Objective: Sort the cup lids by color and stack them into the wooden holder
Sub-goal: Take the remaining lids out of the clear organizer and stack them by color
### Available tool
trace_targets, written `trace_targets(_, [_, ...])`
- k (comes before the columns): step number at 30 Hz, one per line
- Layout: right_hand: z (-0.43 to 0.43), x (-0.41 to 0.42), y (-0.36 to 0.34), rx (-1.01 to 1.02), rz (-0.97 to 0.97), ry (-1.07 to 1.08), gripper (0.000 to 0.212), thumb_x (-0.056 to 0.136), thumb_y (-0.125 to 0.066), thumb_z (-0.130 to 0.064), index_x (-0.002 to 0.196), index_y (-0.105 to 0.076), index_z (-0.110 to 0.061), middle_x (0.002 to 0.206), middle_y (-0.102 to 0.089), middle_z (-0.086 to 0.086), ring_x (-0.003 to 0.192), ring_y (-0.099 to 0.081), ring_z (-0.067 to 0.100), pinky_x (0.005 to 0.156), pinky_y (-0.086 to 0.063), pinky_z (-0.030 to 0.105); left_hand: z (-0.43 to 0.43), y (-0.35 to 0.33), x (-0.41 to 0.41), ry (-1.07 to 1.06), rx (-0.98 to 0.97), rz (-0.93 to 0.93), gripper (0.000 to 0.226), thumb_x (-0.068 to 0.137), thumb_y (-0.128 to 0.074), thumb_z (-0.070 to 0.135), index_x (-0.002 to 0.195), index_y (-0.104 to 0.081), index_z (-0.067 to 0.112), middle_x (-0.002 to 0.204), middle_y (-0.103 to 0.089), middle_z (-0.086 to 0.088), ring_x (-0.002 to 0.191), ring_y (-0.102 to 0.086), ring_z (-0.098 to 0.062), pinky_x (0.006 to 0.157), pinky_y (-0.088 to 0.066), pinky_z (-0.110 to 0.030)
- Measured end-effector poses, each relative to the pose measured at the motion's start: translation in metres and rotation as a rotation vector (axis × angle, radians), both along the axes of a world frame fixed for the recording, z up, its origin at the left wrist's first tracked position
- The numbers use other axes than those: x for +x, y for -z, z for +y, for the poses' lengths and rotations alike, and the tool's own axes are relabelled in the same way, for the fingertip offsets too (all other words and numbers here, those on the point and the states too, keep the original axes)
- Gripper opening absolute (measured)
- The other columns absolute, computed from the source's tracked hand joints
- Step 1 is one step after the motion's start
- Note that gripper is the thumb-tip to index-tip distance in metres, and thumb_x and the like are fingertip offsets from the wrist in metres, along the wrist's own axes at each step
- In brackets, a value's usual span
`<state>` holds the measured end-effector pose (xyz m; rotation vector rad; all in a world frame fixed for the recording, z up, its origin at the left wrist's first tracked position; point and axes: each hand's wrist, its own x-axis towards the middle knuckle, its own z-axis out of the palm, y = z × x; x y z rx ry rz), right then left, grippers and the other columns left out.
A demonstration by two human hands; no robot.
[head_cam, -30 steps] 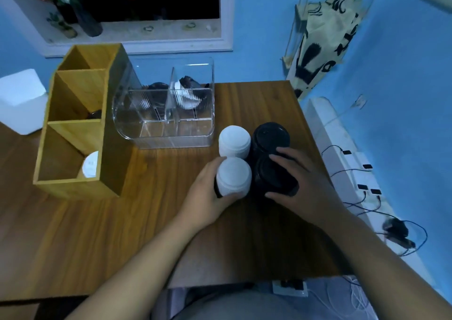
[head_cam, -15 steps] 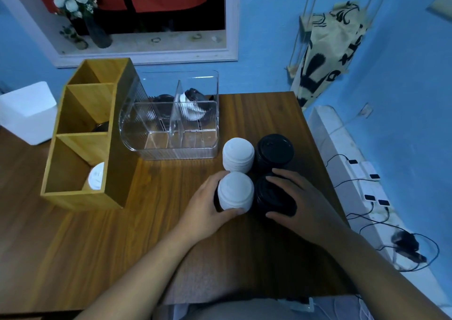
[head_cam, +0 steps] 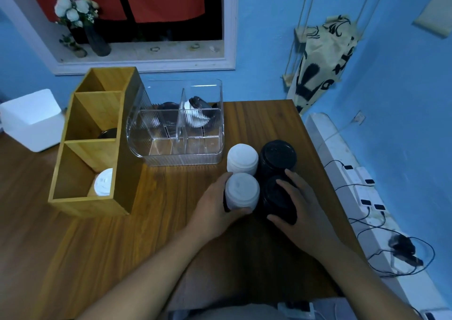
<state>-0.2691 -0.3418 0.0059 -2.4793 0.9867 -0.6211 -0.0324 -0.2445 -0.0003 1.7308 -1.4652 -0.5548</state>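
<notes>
If lifted as whole stacks, likely light but wobbly: thin moulded plastic, stiff at the rims, slick on the sides, prone to shear apart mid-stack. Best gripped low, round the bottom lids, thumb one side and fingers opposite, never pinched by the top lid alone. Judged not fragile; drop risk = scatter, not breakage.

Left hand [head_cam: 215, 212] wrapped round near white stack [head_cam: 242, 190]: thumb on near side, fingers curled round far-left side, clamped on. Right hand [head_cam: 303, 209] cupped over near black stack [head_cam: 276, 197], fingers curled across the top, thumb at near edge; looks like a grip, though hidden under the palm.

Four stacks clustered tight at right side of table [head_cam: 159, 234]. Far white stack [head_cam: 242, 159] touching the near white one, far black stack [head_cam: 278, 157] just right of it. White pair left, black pair right. No hand on the far two.

Wooden holder [head_cam: 127, 172] well apart to the left, three compartments in a row near to far. Near compartment: one white lid [head_cam: 104, 182] leaning at the right wall. Middle: dark lid [head_cam: 108, 133], partly hidden. Far: contents not visible. Clear organizer [head_cam: 183, 159] between holder and stacks, a few black and white lids inside at the back.

Next, as a guess: white to near compartment, black to middle, wide of the organizer corner.
</notes>
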Motion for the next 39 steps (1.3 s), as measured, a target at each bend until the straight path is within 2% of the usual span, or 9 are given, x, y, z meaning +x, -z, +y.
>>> trace_targets(5, [0.017, 0.012, -0.016, -0.242, -0.01, 0.0, 0.067, 0.082, -0.075, -0.041, 0.14, -0.049, -0.019, 0.158, -0.034, 0.002, 0.151, -0.022, 0.025, 0.115, -0.032, 0.056, 0.017, -0.003, 0.01, 0.001, 0.083, -0.111, 0.108, 0.067, -0.086, 0.061, 0.152, -0.02, 0.044, 0.148, -0.034, 0.028, 0.136, -0.027, 0.01, 0.11, -0.026, -0.01])
trace_targets(7, [0.027, 0.026, -0.024, -0.291, -0.019, -0.027, 0.054, 0.084, -0.075, -0.033, 0.133, -0.058, -0.017, 0.151, -0.043, 0.003, 0.148, -0.029, 0.025, 0.114, -0.035, 0.057, 0.033, -0.011, 0.023, -0.014, 0.128, -0.184, 0.111, 0.069, -0.081, 0.066, 0.157, -0.021, 0.037, 0.156, -0.035, 0.017, 0.142, -0.03, 0.0, 0.113, -0.032, -0.021])
trace_targets(13, [0.031, 0.11, -0.056, -0.301, 0.041, -0.177, 0.032, 0.092, -0.064, -0.031, 0.123, -0.062, -0.026, 0.138, -0.055, -0.005, 0.133, -0.045, 0.016, 0.113, -0.038, 0.044, 0.042, -0.063, 0.08, -0.122, 0.034, -0.354, 0.062, 0.085, -0.073, 0.054, 0.138, -0.048, 0.032, 0.131, -0.054, 0.014, 0.121, -0.047, -0.003, 0.103, -0.049, -0.031])
trace_targets(18, [-0.01, 0.189, -0.096, -0.15, 0.025, -0.155, 0.033, 0.097, -0.058, -0.028, 0.13, -0.058, -0.025, 0.127, -0.06, -0.009, 0.114, -0.051, 0.004, 0.086, -0.035, 0.011, -0.002, -0.115, 0.133, -0.222, 0.056, -0.439, 0.06, 0.091, -0.071, 0.045, 0.142, -0.048, 0.025, 0.137, -0.053, 0.006, 0.129, -0.046, -0.012, 0.108, -0.042, -0.033])
trace_targets(23, [-0.071, 0.256, -0.136, -0.106, 0.106, -0.094, 0.038, 0.094, -0.062, -0.025, 0.131, -0.054, -0.024, 0.133, -0.058, 0.0, 0.117, -0.056, 0.021, 0.098, -0.046, 0.037, -0.062, -0.152, 0.198, -0.271, 0.172, -0.548, 0.049, 0.097, -0.064, 0.029, 0.142, -0.049, 0.015, 0.143, -0.054, -0.008, 0.131, -0.05, -0.028, 0.11, -0.042, -0.041])
trace_targets(27, [-0.116, 0.303, -0.14, 0.027, 0.152, -0.109, 0.044, 0.093, -0.065, -0.027, 0.135, -0.054, -0.022, 0.135, -0.056, 0.005, 0.124, -0.053, 0.026, 0.106, -0.041, 0.038, -0.105, -0.158, 0.236, -0.228, 0.386, -0.604, 0.052, 0.097, -0.066, 0.031, 0.143, -0.049, 0.012, 0.146, -0.053, -0.01, 0.132, -0.05, -0.032, 0.107, -0.043, -0.038])
trace_targets(31, [-0.15, 0.336, -0.125, 0.101, 0.417, -0.119, 0.045, 0.092, -0.063, -0.024, 0.137, -0.055, -0.024, 0.137, -0.058, 0.003, 0.125, -0.054, 0.025, 0.105, -0.043, 0.036, -0.137, -0.153, 0.248, -0.136, 0.542, -0.651, 0.058, 0.093, -0.071, 0.038, 0.14, -0.05, 0.012, 0.142, -0.056, -0.01, 0.127, -0.054, -0.032, 0.103, -0.048, -0.04])
trace_targets(35, [-0.165, 0.351, -0.111, 0.147, 0.545, -0.159, 0.04, 0.091, -0.065, -0.033, 0.131, -0.059, -0.026, 0.124, -0.063, -0.003, 0.115, -0.057, 0.022, 0.096, -0.047, 0.034, -0.162, -0.141, 0.251, -0.067, 0.641, -0.626, 0.054, 0.091, -0.069, 0.043, 0.134, -0.056, 0.013, 0.129, -0.061, -0.006, 0.114, -0.06, -0.029, 0.093, -0.051, -0.04])
trace_targets(39, [-0.171, 0.362, -0.115, 0.119, 0.632, -0.15, 0.05, 0.086, -0.072, -0.046, 0.131, -0.058, -0.028, 0.124, -0.059, -0.007, 0.114, -0.056, 0.022, 0.095, -0.048, 0.035, -0.18, -0.131, 0.255, -0.032, 0.711, -0.633, 0.029, 0.09, -0.066, 0.042, 0.101, -0.065, 0.014, 0.101, -0.066, -0.006, 0.08, -0.059, -0.022, 0.066, -0.046, -0.034])
